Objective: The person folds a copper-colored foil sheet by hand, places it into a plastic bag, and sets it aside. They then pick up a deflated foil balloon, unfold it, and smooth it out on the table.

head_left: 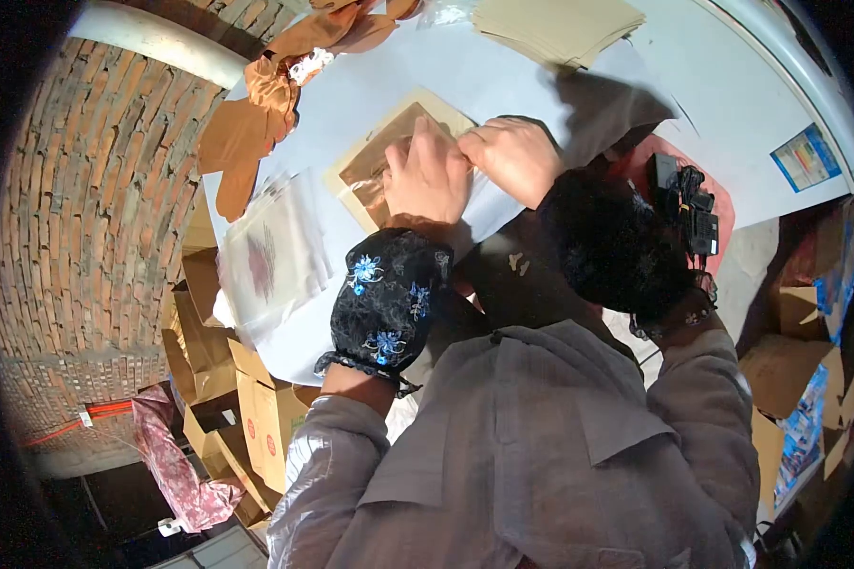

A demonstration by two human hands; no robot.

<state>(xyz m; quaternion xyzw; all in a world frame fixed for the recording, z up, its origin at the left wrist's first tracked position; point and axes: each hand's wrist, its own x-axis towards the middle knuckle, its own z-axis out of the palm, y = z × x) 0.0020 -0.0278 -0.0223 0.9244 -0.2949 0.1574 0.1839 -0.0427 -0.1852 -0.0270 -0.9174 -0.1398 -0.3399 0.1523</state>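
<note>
Cream card (pixel 344 183) lies at ctr. of white worktop (pixel 351 95), w/ shiny brown pc. (pixel 362 178) on its face. L hand (pixel 427 178) rests over brown pc., fingers bent; grasp: cannot tell. R hand (pixel 514 156) is partly closed at card's R edge, fingertips beside L hand; grip on card edge: cannot tell. Clear plastic bags (pixel 273 248) lie L of card; brown fabric pcs. (pixel 232 135) lie upper L; stack of cream sheets (pixel 555 30) sits at far edge.

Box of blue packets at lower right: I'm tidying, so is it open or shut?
Open: blue packets show inside the box, past its spread flap.
</note>
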